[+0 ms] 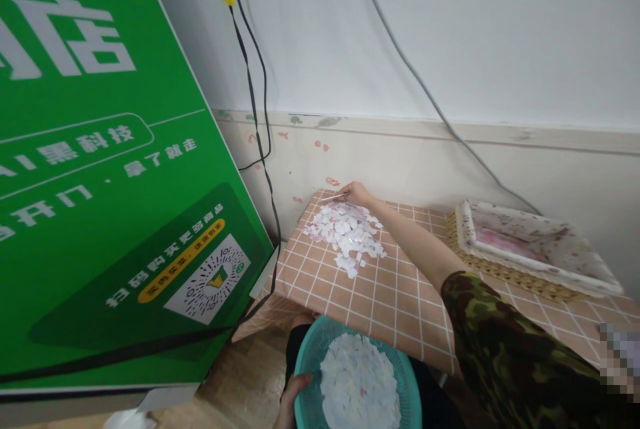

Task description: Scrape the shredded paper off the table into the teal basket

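Note:
My right hand [357, 194] reaches to the far edge of the table and pinches a thin white card-like piece [333, 198], seen nearly edge-on. Just below it a loose pile of small white paper scraps [345, 232], some tinged pink, is spread on the checked tablecloth [395, 302]. Under the table's front edge, at my lap, a teal plastic basket [411, 382] holds many more white paper scraps [360, 382]. My left hand [295, 392] is closed on the basket's left rim, with the thumb over the edge and the other fingers hidden.
A woven basket [520, 282] with a patterned cloth lining stands at the table's right. A large green cabinet [100, 182] with white lettering fills the left side, and a black strap [250, 82] hangs beside it. The wall [450, 29] rises behind the table.

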A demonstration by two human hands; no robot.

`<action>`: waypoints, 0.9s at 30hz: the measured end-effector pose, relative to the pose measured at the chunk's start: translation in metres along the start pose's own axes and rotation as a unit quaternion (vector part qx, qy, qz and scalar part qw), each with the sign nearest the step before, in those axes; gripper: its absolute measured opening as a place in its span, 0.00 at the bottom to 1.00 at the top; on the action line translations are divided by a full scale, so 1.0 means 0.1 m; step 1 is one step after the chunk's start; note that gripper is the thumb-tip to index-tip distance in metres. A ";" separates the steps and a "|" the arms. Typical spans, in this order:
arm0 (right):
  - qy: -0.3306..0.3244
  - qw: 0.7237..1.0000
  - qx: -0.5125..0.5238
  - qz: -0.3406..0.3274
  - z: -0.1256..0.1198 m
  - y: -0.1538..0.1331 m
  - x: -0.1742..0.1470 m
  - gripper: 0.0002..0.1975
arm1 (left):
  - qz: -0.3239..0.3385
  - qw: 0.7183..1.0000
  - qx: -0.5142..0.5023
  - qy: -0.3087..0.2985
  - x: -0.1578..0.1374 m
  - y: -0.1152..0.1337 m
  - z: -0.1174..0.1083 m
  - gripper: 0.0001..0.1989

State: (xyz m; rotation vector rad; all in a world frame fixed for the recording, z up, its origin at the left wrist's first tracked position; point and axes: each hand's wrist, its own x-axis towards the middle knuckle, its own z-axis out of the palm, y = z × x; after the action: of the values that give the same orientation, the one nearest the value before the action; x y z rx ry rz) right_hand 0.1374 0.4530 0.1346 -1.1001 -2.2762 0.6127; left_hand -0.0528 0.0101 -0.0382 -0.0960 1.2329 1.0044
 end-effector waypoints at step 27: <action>-0.051 0.998 0.025 -0.015 -0.14 -0.40 0.09 0.11 | 0.073 0.994 0.031 -0.069 -0.01 0.02 -0.08 0.13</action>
State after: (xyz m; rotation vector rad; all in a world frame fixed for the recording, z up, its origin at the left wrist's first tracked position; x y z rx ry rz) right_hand 0.1191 0.4397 0.1712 -1.0298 -2.3468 0.7245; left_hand -0.0599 0.0061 -0.0396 0.1127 1.1551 1.0789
